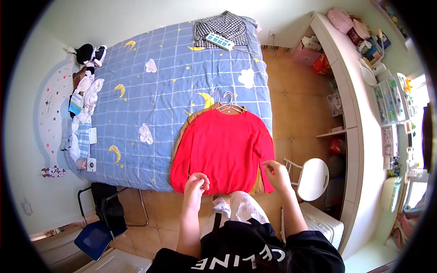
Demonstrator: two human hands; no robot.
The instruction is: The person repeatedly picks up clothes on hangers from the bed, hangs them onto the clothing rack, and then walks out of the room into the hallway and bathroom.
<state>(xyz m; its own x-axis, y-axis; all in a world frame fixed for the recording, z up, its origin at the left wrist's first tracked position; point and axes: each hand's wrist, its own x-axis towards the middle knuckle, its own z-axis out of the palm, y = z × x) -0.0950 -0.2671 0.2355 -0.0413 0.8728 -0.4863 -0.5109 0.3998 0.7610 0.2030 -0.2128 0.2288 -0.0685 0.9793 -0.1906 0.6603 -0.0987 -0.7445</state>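
A red sweater (pixel 223 150) lies spread out near the front edge of the bed, with a tan garment (pixel 183 132) showing from beneath it. Hanger hooks (pixel 227 98) stick out at its neckline. My left hand (pixel 196 185) is over the sweater's lower left part, fingers curled together; whether anything is between them is too small to tell. At the lower right, beside the sleeve, my right hand (pixel 276 174) has its fingers bent and apart, holding nothing.
The bed (pixel 150 104) has a blue checked cover. A checkered cloth (pixel 223 27) and a power strip (pixel 220 41) lie at its back. White chair (pixel 312 179) and suitcase (pixel 320 223) stand right, a dark chair (pixel 94 237) lower left. Shelving (pixel 350 113) lines the right.
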